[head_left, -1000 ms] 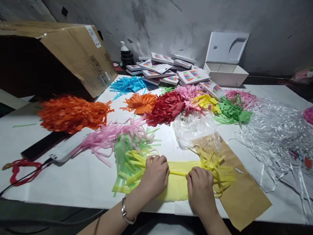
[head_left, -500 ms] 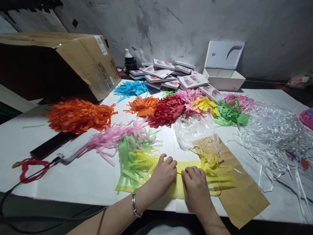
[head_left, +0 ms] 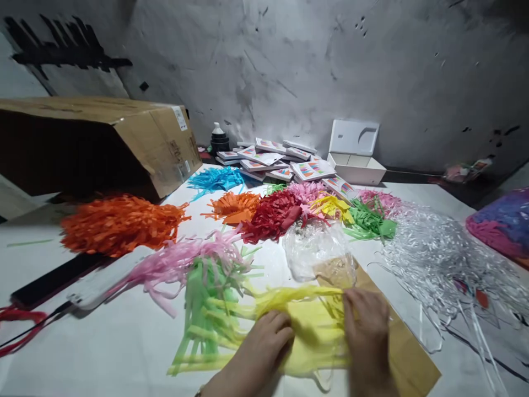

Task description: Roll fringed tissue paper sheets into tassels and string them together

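yellow paper, fringed, one piece, in work: lying on the surface between and under both grips, strips trailing leftward past the left grip. right grip: fingers closed on the far right part of the yellow paper, blurred. left grip: fingers curled down against its near left part; whether pinching or only pressing, cannot tell. condition: strips already cut on the left; a gathered band runs along the far side, from beyond the left grip to the right grip; the nearer part spread broad and unbunched. judged partway: cutting done at least on the left, gathering begun, not complete; no tie or fastening visible. green fringe, left of the left grip, partly under the yellow strips: spread flat, apparently yet to be bunched. pink fringe, farther off, beyond the left grip: loose, stage uncertain. beyond both grips, fuller and seemingly further along: red bunch, small orange bunch. far left of the left grip: large orange bunch, full. brown paper, right of and under the right grip: flat.
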Demonstrator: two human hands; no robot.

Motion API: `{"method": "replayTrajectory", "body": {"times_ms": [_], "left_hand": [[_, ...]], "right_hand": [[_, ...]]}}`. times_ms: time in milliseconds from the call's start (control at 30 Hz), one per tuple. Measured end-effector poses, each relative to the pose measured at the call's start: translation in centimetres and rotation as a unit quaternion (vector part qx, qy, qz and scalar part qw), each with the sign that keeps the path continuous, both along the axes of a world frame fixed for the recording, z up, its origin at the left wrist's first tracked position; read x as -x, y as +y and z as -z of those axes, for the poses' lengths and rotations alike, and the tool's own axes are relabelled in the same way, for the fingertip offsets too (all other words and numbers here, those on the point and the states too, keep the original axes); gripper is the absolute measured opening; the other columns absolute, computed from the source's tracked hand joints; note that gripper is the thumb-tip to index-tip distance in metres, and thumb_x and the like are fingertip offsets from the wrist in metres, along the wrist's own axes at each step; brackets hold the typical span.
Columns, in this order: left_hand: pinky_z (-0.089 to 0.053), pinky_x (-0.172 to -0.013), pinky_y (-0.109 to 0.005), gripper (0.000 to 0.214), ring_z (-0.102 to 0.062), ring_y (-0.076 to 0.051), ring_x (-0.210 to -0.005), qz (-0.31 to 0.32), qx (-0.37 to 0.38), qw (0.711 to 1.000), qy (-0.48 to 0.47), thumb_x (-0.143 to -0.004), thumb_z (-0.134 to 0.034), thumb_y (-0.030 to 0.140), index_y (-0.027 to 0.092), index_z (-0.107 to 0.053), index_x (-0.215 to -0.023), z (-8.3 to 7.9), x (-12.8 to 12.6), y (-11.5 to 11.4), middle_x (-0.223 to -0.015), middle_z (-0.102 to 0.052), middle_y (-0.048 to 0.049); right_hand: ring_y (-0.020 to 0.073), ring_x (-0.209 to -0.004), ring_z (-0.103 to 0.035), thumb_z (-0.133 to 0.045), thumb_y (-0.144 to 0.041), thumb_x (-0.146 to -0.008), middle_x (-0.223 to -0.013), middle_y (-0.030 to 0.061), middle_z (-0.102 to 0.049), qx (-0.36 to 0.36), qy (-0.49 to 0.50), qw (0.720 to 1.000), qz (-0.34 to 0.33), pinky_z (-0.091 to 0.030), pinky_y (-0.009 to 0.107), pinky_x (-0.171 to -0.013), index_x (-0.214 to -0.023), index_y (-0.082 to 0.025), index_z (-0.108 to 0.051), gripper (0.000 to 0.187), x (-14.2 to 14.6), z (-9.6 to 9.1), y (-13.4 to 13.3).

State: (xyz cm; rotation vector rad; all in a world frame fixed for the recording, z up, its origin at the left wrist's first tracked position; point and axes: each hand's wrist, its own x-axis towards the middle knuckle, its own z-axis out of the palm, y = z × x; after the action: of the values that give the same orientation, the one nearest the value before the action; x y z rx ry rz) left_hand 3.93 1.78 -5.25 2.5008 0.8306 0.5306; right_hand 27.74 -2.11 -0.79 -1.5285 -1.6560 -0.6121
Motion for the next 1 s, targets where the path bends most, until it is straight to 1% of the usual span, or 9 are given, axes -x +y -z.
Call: {"method": "replayTrajectory", "body": {"times_ms": [167,267,333,467,567,633,700,833,1000], "left_hand": [[-0.048,-0.076,-0.03,0.019,-0.062,-0.02,-0.086,-0.008,0.031,0.999,-0.022,-0.083,-0.056,0.003,0.021,-0.065,-0.08,-1.8,0.9,0.7,-0.094,-0.07,-0.0049],[-0.05,-0.07,-0.028,0.021,-0.064,-0.019,-0.078,-0.024,0.042,0.993,-0.107,-0.094,-0.05,0.014,0.021,-0.067,-0.086,-5.2,0.1,0.6,-0.086,-0.07,-0.0067],[-0.051,-0.071,-0.027,0.023,-0.065,-0.02,-0.08,-0.028,0.075,0.982,-0.169,-0.099,-0.047,0.022,0.021,-0.07,-0.093,-8.0,-1.4,0.5,-0.088,-0.07,-0.0082],[-0.05,-0.081,-0.03,0.027,-0.065,-0.021,-0.087,0.003,0.201,0.959,-0.198,-0.098,-0.052,0.033,0.021,-0.076,-0.104,-11.0,-5.6,1.0,-0.095,-0.073,-0.0093],[-0.037,-0.053,-0.023,0.039,-0.046,-0.012,-0.053,0.014,0.434,0.884,-0.174,-0.088,-0.066,0.052,0.016,-0.077,-0.079,-10.3,-7.8,1.9,-0.056,-0.057,0.0003],[-0.024,-0.045,-0.022,0.046,-0.033,-0.007,-0.044,-0.002,0.558,0.807,-0.191,-0.074,-0.078,0.059,0.014,-0.072,-0.069,-9.3,-8.5,2.3,-0.049,-0.048,0.0043],[-0.022,-0.044,-0.021,0.047,-0.034,-0.006,-0.044,-0.026,0.606,0.76,-0.233,-0.064,-0.086,0.057,0.013,-0.069,-0.068,-8.7,-8.8,2.5,-0.052,-0.052,0.0032],[-0.031,-0.048,-0.02,0.046,-0.04,-0.007,-0.049,-0.061,0.584,0.745,-0.316,-0.062,-0.09,0.052,0.013,-0.067,-0.069,-8.4,-9.6,2.3,-0.056,-0.051,0.0038],[-0.04,-0.052,-0.022,0.045,-0.047,-0.009,-0.055,-0.078,0.523,0.778,-0.338,-0.068,-0.087,0.053,0.012,-0.068,-0.067,-8.1,-10.5,2.1,-0.063,-0.056,0.0002]], "right_hand": [[0.0254,-0.084,-0.065,-0.061,-0.021,-0.097,-0.09,0.0111,-0.071,-0.13,-0.037,0.98,0.149,-0.047,0.043,-0.087,-0.1,-0.016,-0.069,0.01,-7.8,-4.2,-3.0],[0.0254,-0.092,-0.067,-0.051,-0.017,-0.099,-0.096,0.0119,-0.074,-0.055,-0.145,0.988,-0.019,-0.045,0.044,-0.095,-0.107,-0.016,-0.071,0.021,-8.1,-5.4,-3.8],[0.0226,-0.095,-0.069,-0.043,-0.013,-0.1,-0.096,0.0097,-0.076,-0.005,-0.202,0.969,-0.144,-0.046,0.041,-0.097,-0.109,-0.016,-0.071,0.029,-6.7,-5.8,-3.4],[0.02,-0.091,-0.071,-0.041,-0.014,-0.101,-0.094,0.0063,-0.077,0.014,-0.172,0.963,-0.207,-0.047,0.04,-0.098,-0.11,-0.016,-0.07,0.03,-3.7,-5.6,-2.1],[0.0193,-0.089,-0.071,-0.049,-0.011,-0.098,-0.093,0.0048,-0.077,0.016,-0.073,0.974,-0.212,-0.047,0.043,-0.1,-0.116,-0.018,-0.067,0.026,-3.1,-4.6,-1.7],[0.0179,-0.084,-0.071,-0.055,-0.007,-0.094,-0.09,0.003,-0.075,0.016,0.008,0.976,-0.216,-0.048,0.044,-0.1,-0.115,-0.02,-0.067,0.027,-3.0,-3.8,-1.7],[0.0163,-0.077,-0.07,-0.059,-0.005,-0.092,-0.084,0.0014,-0.073,0.008,0.101,0.971,-0.218,-0.053,0.041,-0.095,-0.109,-0.022,-0.068,0.026,-2.6,-3.0,-1.6],[0.0162,-0.081,-0.072,-0.061,-0.014,-0.095,-0.089,0.0027,-0.073,0.046,0.285,0.933,-0.213,-0.061,0.025,-0.072,-0.109,-0.024,-0.071,0.02,-1.2,-1.4,-1.3],[0.0192,-0.089,-0.075,-0.069,-0.032,-0.093,-0.098,0.0047,-0.075,0.055,0.365,0.907,-0.203,-0.062,0.024,-0.075,-0.113,-0.026,-0.073,0.022,-0.3,0.7,-0.9]]}}
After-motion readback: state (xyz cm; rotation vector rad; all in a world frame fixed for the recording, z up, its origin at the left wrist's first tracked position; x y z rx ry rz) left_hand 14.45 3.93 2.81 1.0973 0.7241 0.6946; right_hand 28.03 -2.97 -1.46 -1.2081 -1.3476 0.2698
